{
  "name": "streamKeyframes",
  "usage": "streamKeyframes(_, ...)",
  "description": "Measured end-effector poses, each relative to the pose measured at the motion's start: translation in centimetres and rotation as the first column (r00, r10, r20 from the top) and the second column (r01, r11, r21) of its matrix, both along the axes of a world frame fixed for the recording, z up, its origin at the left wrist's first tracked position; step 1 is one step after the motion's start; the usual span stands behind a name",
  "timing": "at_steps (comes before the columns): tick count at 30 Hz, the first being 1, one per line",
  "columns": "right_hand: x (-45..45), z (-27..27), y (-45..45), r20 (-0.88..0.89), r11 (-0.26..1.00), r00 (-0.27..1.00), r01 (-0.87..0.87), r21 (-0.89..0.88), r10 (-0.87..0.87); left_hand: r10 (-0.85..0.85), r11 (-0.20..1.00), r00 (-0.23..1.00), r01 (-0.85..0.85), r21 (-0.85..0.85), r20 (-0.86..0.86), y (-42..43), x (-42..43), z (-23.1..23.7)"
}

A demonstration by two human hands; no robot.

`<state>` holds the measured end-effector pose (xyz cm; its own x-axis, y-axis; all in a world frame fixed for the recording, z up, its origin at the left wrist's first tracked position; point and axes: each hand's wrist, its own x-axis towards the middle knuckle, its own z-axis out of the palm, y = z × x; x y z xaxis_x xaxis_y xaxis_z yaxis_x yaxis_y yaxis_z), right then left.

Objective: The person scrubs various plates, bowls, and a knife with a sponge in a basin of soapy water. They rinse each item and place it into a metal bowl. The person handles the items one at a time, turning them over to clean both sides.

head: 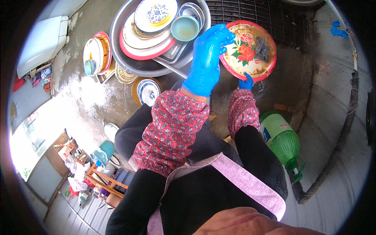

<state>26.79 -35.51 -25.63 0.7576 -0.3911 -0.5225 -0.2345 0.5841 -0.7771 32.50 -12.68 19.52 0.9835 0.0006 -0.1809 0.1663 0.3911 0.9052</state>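
Observation:
My left hand, in a blue glove, is raised near the left rim of a red-rimmed enamel tray with a flower pattern; its fingers are partly curled and nothing shows in them. At the tray's lower rim, my blue-gloved right hand grips the edge, thumb on top and its other fingers hidden. Brown residue covers parts of the tray, and a grey wire scourer lies on its right side. A large metal basin to the left holds stacked plates and a turquoise bowl.
More stacked dishes and small blue-patterned plates stand on the wet floor at left. A metal grate lies beyond the tray. A green plastic bottle is by my right arm, near a dark pipe.

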Motion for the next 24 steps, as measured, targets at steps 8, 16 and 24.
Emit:
streamKeyframes(8, 2.2, 0.3, -1.2, -0.26, 0.903, 0.966, 0.115, 0.415, -0.004, -0.085, 0.992, 0.987, 0.071, 0.101, 0.139, 0.2, 0.6, -1.0)
streamKeyframes(16, 2.7, 1.3, -2.8, -0.508, 0.918, 0.801, -0.122, 0.378, 0.315, -0.07, 0.997, 0.996, 0.072, 0.031, -0.06, -1.4, 2.3, -2.0)
streamKeyframes(24, 1.6, -1.0, -2.4, -0.489, 0.907, 0.805, -0.137, 0.397, 0.336, -0.117, 0.989, 0.993, 0.114, 0.091, 0.03, -1.3, 2.1, -4.2)
